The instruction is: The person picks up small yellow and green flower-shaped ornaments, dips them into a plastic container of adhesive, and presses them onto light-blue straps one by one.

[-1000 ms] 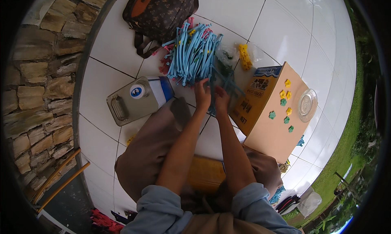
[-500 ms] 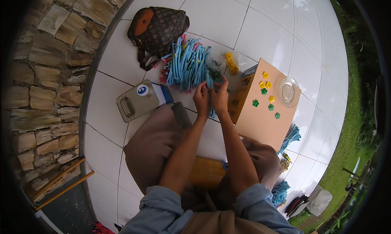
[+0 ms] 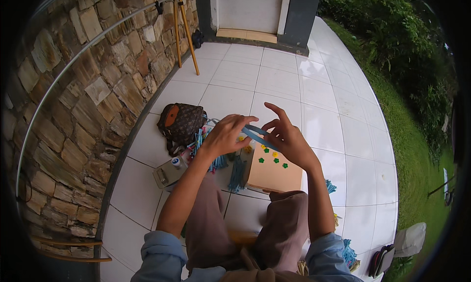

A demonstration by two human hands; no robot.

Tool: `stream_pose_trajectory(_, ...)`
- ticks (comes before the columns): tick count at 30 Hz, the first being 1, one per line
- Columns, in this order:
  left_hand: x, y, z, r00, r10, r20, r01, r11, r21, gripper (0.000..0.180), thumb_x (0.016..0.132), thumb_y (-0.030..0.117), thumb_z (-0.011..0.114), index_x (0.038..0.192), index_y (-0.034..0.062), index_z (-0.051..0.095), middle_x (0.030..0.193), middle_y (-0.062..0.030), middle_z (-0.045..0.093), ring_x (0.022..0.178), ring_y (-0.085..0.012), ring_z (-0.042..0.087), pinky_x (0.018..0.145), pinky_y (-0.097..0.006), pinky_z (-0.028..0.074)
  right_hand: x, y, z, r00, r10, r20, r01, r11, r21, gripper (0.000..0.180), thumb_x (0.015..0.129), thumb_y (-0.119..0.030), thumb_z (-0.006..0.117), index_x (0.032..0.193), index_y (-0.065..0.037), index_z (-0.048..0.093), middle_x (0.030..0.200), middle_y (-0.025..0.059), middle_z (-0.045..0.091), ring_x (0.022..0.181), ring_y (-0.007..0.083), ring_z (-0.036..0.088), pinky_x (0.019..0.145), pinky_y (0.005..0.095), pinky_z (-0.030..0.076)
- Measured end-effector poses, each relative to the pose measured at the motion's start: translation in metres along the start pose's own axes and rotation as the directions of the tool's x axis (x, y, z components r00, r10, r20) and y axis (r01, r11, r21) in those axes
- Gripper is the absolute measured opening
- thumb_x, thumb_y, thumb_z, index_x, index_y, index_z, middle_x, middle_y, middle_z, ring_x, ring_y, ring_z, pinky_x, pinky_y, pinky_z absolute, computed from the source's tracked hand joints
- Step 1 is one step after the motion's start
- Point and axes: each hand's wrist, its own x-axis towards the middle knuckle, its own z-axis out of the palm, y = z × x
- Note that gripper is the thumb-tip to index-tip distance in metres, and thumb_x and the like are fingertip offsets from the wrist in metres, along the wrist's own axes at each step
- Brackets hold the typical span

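A light blue flat strip (image 3: 257,135), like a ribbon, is stretched between my two raised hands. My left hand (image 3: 226,136) pinches its left end between thumb and fingers. At the other end, the thumb and fingers of my right hand (image 3: 293,143) close on the strip, with the index finger lifted away. Below them is a box with a pale top (image 3: 267,179), where small green flower shapes (image 3: 276,161) and yellow ones (image 3: 275,154) lie. Left of the box is a bundle of blue strips (image 3: 237,174). My left hand partly covers a larger blue pile (image 3: 200,138).
A brown patterned backpack (image 3: 181,122) and a metal tin (image 3: 169,174) sit on the white tiles at left, near a stone wall (image 3: 117,80). More blue strips (image 3: 349,252) lie at lower right. Wooden poles (image 3: 188,36) lean by a door (image 3: 251,9); grass (image 3: 417,164) borders the right.
My view has tilted up, bringing the door and poles in. Both hands have risen from beside the blue pile and spread apart, with a single blue strip now stretched between them.
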Motion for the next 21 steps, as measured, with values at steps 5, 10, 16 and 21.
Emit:
stream_pose_trajectory(5,0.040,0.055,-0.003,0.960,0.142,-0.241,-0.156,0.987,-0.040,0.032,0.061,-0.003,0.066,0.088,0.0029,0.049,0.077,-0.0095,0.054,0.067,-0.0264,0.057,0.056,-0.032,0.047,-0.072,-0.046,-0.065,0.845,-0.150,-0.513,-0.005,0.957,-0.288,0.047,0.082,-0.004,0.055,0.126,-0.012,0.039,0.090,0.0080,0.062,0.086,0.0200,0.060,0.079,0.0343,0.046)
stream_pose_trajectory(10,0.037,0.090,0.035,0.906,0.047,-0.421,-0.106,0.987,-0.119,0.022,0.068,0.001,0.058,0.087,0.0029,0.048,0.074,-0.0126,0.049,0.064,-0.0296,0.053,0.055,-0.036,0.044,-0.123,0.007,-0.077,0.713,0.006,-0.701,0.235,0.940,0.246,0.037,0.085,0.003,0.043,0.122,-0.004,0.042,0.102,0.0118,0.057,0.094,0.0176,0.056,0.079,0.0304,0.047)
stream_pose_trajectory(16,0.044,0.101,0.062,0.917,0.038,-0.396,-0.050,0.999,-0.021,0.029,0.069,0.017,0.067,0.088,0.0040,0.051,0.072,-0.0103,0.047,0.067,-0.0273,0.050,0.056,-0.036,0.043,-0.109,0.010,-0.051,0.861,-0.051,-0.506,0.306,0.847,0.435,0.056,0.078,0.000,0.059,0.129,-0.003,0.036,0.113,0.0109,0.052,0.086,0.0127,0.054,0.071,0.0263,0.047)
stream_pose_trajectory(21,0.064,0.084,0.057,0.913,0.077,-0.400,-0.021,0.990,0.143,0.039,0.067,0.039,0.068,0.086,0.0067,0.057,0.067,-0.0058,0.045,0.063,-0.0221,0.045,0.055,-0.033,0.041,-0.081,0.014,-0.080,0.880,-0.030,-0.474,0.295,0.817,0.495,0.048,0.078,-0.004,0.062,0.123,-0.003,0.045,0.098,0.0073,0.057,0.076,0.0075,0.050,0.060,0.0204,0.043)
